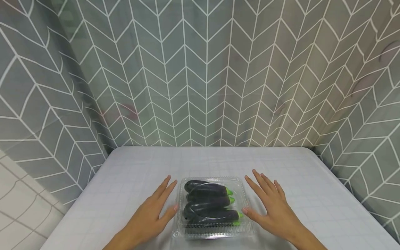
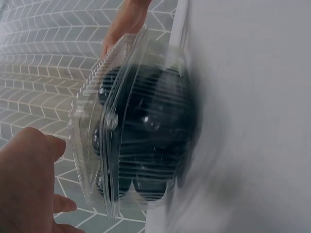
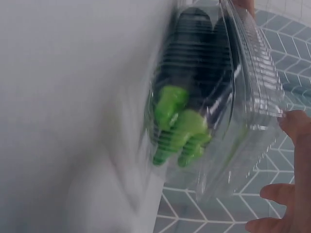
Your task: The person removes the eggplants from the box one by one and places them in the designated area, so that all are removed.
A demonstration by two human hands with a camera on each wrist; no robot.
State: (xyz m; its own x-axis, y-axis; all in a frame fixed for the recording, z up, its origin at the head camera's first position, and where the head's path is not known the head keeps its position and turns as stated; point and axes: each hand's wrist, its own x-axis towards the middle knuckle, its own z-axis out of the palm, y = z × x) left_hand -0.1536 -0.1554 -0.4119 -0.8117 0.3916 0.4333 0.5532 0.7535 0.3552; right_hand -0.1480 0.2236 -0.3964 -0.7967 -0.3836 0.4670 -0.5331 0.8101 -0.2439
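A clear plastic clamshell box lies closed on the white table, near its front. Through the lid show several dark eggplants lying side by side, their green stem ends toward the right. My left hand is spread beside the box's left side, thumb near the rim. On the other side my right hand is spread too, its thumb tip right at the box's right edge. Neither hand curls round anything. In the left wrist view the ribbed box wall stands beside the left fingers.
The white cloth-covered table reaches back to a grey curtain with white chevron lines. More of that curtain hangs at the left and right sides. White tiles show at the lower left.
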